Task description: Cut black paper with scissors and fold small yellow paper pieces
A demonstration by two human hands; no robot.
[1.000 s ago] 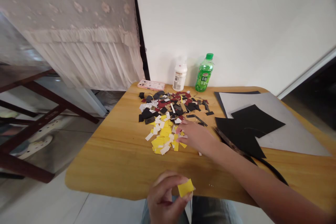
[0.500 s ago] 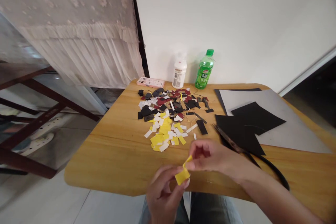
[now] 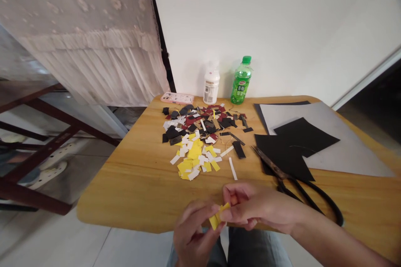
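Observation:
Both hands meet over the near edge of the wooden table (image 3: 134,187). My left hand (image 3: 192,238) pinches a small stack of yellow paper pieces (image 3: 216,219) from below. My right hand (image 3: 253,206) pinches the same yellow pieces from the right, fingers closed on them. Beyond the hands lies a pile of cut paper scraps (image 3: 197,137): yellow and white ones nearer, black and red ones farther back. A white strip (image 3: 232,168) lies alone just past my right hand.
Black-handled scissors (image 3: 294,183) lie right of my hands, partly on black paper sheets (image 3: 291,146) and a grey sheet (image 3: 338,150). A white bottle (image 3: 211,84), a green bottle (image 3: 241,81) and a pink phone (image 3: 177,98) stand by the wall. Dark wooden furniture (image 3: 40,150) is at left.
My right hand left the scrap pile and came back to my left hand with a yellow piece. Both hands now pinch the yellow pieces together, lower and nearer to me.

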